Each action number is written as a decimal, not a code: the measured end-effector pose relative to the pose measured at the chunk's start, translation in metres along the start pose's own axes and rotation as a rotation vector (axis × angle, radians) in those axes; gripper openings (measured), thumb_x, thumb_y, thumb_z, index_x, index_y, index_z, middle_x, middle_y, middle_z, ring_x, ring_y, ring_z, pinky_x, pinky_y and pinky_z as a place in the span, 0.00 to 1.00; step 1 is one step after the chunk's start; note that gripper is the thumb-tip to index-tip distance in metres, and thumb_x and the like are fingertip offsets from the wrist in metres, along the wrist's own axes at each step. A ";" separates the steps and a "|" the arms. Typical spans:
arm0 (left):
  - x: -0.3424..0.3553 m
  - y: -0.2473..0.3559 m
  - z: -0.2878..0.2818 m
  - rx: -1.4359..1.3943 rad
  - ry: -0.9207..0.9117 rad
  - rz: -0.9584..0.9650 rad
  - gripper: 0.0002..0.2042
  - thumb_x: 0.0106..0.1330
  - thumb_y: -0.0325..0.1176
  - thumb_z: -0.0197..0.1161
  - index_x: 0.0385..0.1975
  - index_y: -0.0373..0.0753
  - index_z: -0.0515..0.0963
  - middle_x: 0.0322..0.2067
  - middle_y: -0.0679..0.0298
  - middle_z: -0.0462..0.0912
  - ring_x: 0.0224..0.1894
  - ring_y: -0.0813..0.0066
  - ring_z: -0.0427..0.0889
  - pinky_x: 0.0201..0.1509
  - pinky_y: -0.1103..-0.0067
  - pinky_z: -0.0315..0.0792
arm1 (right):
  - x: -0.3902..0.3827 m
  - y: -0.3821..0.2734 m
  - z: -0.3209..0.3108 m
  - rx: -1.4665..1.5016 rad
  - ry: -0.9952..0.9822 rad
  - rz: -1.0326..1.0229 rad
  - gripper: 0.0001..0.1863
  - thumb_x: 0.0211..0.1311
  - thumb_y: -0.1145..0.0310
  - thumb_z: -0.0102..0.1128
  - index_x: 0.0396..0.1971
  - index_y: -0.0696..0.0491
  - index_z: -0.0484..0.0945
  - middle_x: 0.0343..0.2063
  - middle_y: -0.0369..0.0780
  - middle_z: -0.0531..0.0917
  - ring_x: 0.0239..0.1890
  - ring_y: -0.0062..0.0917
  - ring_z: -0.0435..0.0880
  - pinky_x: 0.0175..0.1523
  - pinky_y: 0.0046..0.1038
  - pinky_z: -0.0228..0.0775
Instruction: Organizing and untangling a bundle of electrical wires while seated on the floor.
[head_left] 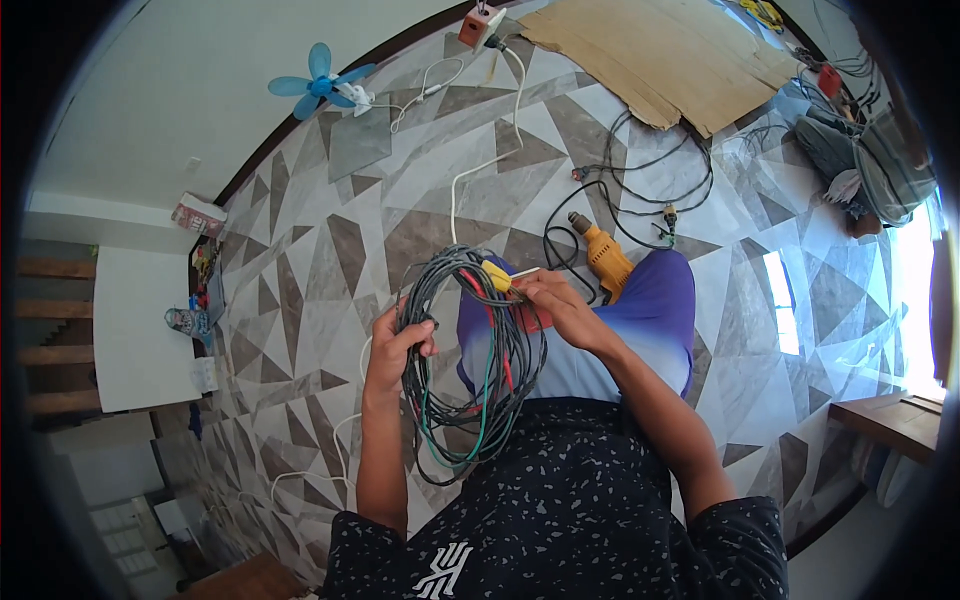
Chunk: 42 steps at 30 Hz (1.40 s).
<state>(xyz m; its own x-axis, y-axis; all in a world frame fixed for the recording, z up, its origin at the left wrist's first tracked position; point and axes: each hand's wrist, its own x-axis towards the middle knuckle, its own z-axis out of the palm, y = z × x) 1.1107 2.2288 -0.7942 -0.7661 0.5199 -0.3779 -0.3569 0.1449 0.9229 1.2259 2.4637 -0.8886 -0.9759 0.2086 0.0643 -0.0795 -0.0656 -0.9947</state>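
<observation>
A large loose coil of black cable, with red and green stretches in it, hangs upright in front of my torso. My left hand is closed round the coil's left side, thumb over the strands. At its upper right, my right hand pinches a strand of the cable with fingers pressed together. Beside those fingertips sits a yellow piece, and a thin white length sticks out there. Something red shows just below the right hand, partly covered by strands; its kind is unclear.
A yellow power drill lies on the tiled floor beyond my right knee, its black cord looping away. Flattened cardboard lies farther off. A white cord runs from a plug-in box. A small blue fan stands at the wall.
</observation>
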 end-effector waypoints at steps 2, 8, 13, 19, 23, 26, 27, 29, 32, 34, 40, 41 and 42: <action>-0.002 0.002 0.002 0.004 -0.003 -0.005 0.14 0.58 0.25 0.60 0.44 0.32 0.73 0.20 0.66 0.73 0.19 0.80 0.72 0.28 0.78 0.76 | -0.002 0.000 -0.004 0.042 -0.054 0.010 0.17 0.68 0.69 0.41 0.43 0.64 0.77 0.40 0.44 0.73 0.33 0.29 0.75 0.42 0.29 0.68; -0.002 0.000 0.002 -0.014 -0.035 0.002 0.16 0.59 0.25 0.61 0.47 0.31 0.73 0.22 0.67 0.73 0.20 0.81 0.73 0.29 0.79 0.76 | -0.006 0.002 -0.012 -0.183 -0.122 -0.038 0.18 0.58 0.74 0.45 0.47 0.61 0.77 0.44 0.44 0.72 0.48 0.32 0.71 0.51 0.30 0.66; -0.002 -0.001 0.002 -0.033 -0.043 -0.003 0.14 0.59 0.24 0.61 0.46 0.31 0.73 0.23 0.67 0.75 0.20 0.82 0.73 0.28 0.80 0.75 | -0.008 -0.006 -0.008 -0.083 -0.121 0.064 0.21 0.51 0.74 0.53 0.47 0.59 0.78 0.45 0.46 0.72 0.52 0.37 0.68 0.57 0.30 0.63; -0.003 -0.001 0.003 -0.050 -0.051 -0.008 0.15 0.59 0.24 0.61 0.46 0.31 0.73 0.24 0.67 0.75 0.20 0.82 0.73 0.28 0.80 0.75 | -0.017 -0.005 0.011 -0.354 0.146 -0.007 0.20 0.49 0.72 0.60 0.45 0.59 0.78 0.45 0.47 0.73 0.51 0.37 0.72 0.52 0.31 0.69; -0.003 -0.008 -0.004 -0.079 0.002 -0.019 0.15 0.59 0.24 0.60 0.47 0.32 0.73 0.23 0.68 0.74 0.19 0.82 0.72 0.27 0.79 0.74 | -0.037 -0.006 0.013 0.553 0.047 0.704 0.10 0.59 0.68 0.61 0.38 0.57 0.78 0.33 0.40 0.80 0.37 0.29 0.81 0.42 0.28 0.76; -0.003 -0.007 -0.019 -0.142 0.035 -0.056 0.18 0.60 0.25 0.59 0.51 0.32 0.72 0.22 0.68 0.73 0.19 0.82 0.71 0.26 0.79 0.73 | -0.042 -0.045 0.015 0.902 -0.012 0.735 0.11 0.66 0.61 0.60 0.33 0.55 0.79 0.27 0.33 0.80 0.29 0.22 0.82 0.35 0.25 0.78; -0.002 -0.003 -0.021 -0.176 0.024 -0.069 0.20 0.60 0.25 0.59 0.53 0.32 0.72 0.22 0.69 0.72 0.19 0.82 0.70 0.26 0.79 0.72 | -0.043 -0.056 0.014 0.914 -0.005 0.731 0.11 0.66 0.61 0.60 0.33 0.55 0.79 0.27 0.33 0.80 0.29 0.22 0.82 0.35 0.25 0.78; 0.003 -0.001 -0.026 -0.169 0.012 -0.099 0.22 0.61 0.26 0.58 0.57 0.33 0.70 0.22 0.69 0.71 0.19 0.82 0.70 0.26 0.78 0.72 | -0.037 -0.074 0.014 0.816 -0.141 0.642 0.17 0.66 0.55 0.59 0.31 0.55 0.80 0.28 0.34 0.79 0.31 0.18 0.80 0.33 0.25 0.79; 0.007 0.007 -0.018 -0.263 -0.134 -0.135 0.25 0.64 0.29 0.55 0.63 0.37 0.64 0.25 0.71 0.65 0.19 0.85 0.66 0.26 0.80 0.69 | -0.019 -0.109 0.021 0.794 -0.177 0.639 0.20 0.65 0.51 0.59 0.28 0.55 0.80 0.27 0.32 0.78 0.31 0.15 0.78 0.33 0.23 0.80; 0.009 0.009 -0.016 -0.350 -0.155 -0.156 0.25 0.64 0.29 0.55 0.63 0.38 0.64 0.25 0.71 0.65 0.19 0.85 0.65 0.27 0.80 0.68 | -0.014 -0.118 0.023 0.804 -0.189 0.608 0.21 0.65 0.50 0.59 0.28 0.55 0.79 0.26 0.32 0.77 0.31 0.15 0.76 0.32 0.22 0.80; 0.010 0.010 -0.007 -0.520 -0.198 -0.198 0.26 0.63 0.28 0.56 0.63 0.39 0.64 0.24 0.71 0.66 0.18 0.85 0.66 0.26 0.80 0.69 | -0.008 -0.146 0.020 0.803 -0.191 0.550 0.23 0.65 0.47 0.58 0.27 0.56 0.79 0.27 0.33 0.78 0.31 0.15 0.77 0.30 0.22 0.80; 0.011 0.010 -0.008 -0.513 -0.194 -0.197 0.26 0.63 0.28 0.56 0.63 0.39 0.64 0.24 0.71 0.66 0.18 0.85 0.66 0.26 0.80 0.69 | -0.007 -0.146 0.021 0.806 -0.193 0.549 0.24 0.65 0.47 0.58 0.27 0.56 0.79 0.27 0.34 0.78 0.31 0.15 0.78 0.30 0.22 0.80; 0.011 0.010 -0.007 -0.493 -0.199 -0.193 0.26 0.63 0.28 0.56 0.63 0.39 0.64 0.24 0.71 0.66 0.18 0.86 0.66 0.25 0.80 0.69 | -0.008 -0.145 0.020 0.813 -0.196 0.546 0.24 0.65 0.47 0.58 0.27 0.56 0.79 0.27 0.34 0.78 0.31 0.15 0.78 0.30 0.22 0.80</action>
<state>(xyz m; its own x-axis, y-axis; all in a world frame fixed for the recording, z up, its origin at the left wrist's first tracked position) 1.0952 2.2305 -0.7893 -0.5638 0.6788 -0.4705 -0.7242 -0.1325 0.6767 1.2416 2.4522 -0.7435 -0.9305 -0.2092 -0.3007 0.3467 -0.7678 -0.5388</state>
